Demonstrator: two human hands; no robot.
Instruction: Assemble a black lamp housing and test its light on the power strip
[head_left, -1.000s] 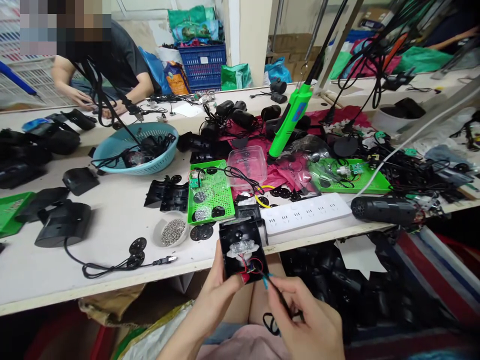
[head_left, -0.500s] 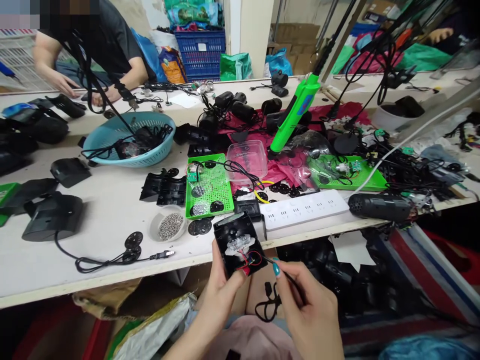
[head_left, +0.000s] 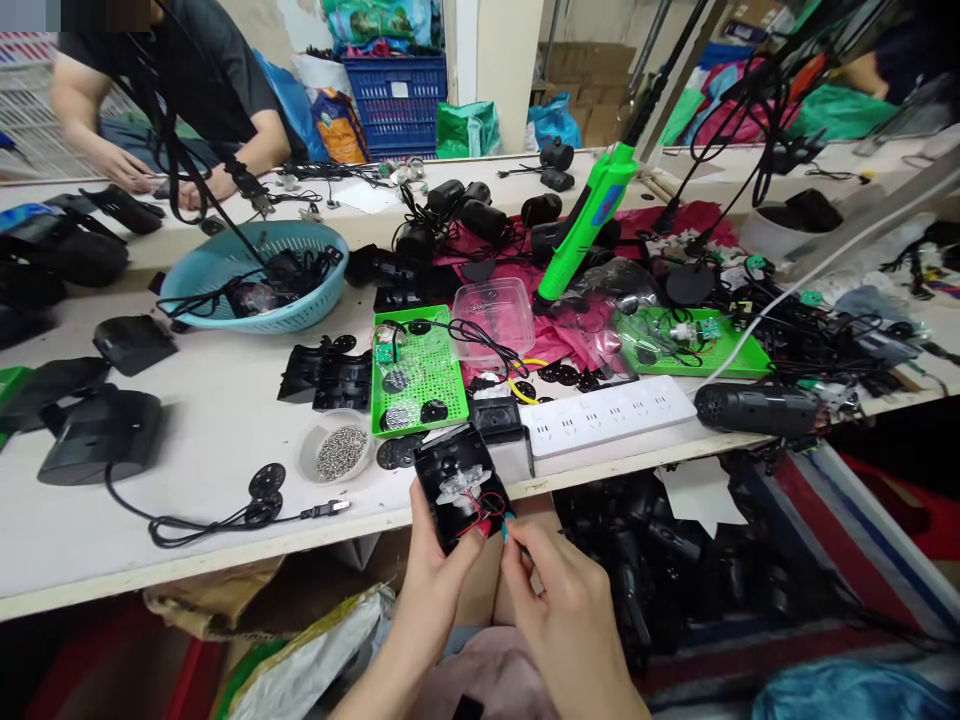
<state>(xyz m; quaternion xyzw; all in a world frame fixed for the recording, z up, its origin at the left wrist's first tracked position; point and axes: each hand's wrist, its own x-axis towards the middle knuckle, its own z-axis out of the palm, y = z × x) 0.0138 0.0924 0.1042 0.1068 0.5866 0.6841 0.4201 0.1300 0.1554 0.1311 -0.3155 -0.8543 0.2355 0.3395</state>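
Note:
My left hand (head_left: 435, 580) holds a small black plastic housing (head_left: 457, 485) just below the table's front edge. Inside the housing sit a clear plastic part and red and black wires. My right hand (head_left: 562, 615) pinches a thin black cable at the housing's lower right corner, fingertips touching the wires. Right behind the housing on the white table (head_left: 225, 400) lie a green perforated tray (head_left: 418, 372), a small bowl of tiny metal balls (head_left: 341, 452) and a white power strip (head_left: 607, 412).
A green power screwdriver (head_left: 585, 228) hangs over the table. A blue basket (head_left: 255, 275) with cables, black housings, a clear box (head_left: 496, 310) and a second green tray (head_left: 694, 345) lie around. Across the table a person's hands (head_left: 124, 170) work. Black parts fill the space under the table.
My right hand moved left and up to the housing's corner, and the dangling cable loop is no longer seen. The housing tilted slightly left. The view shifted a little downward.

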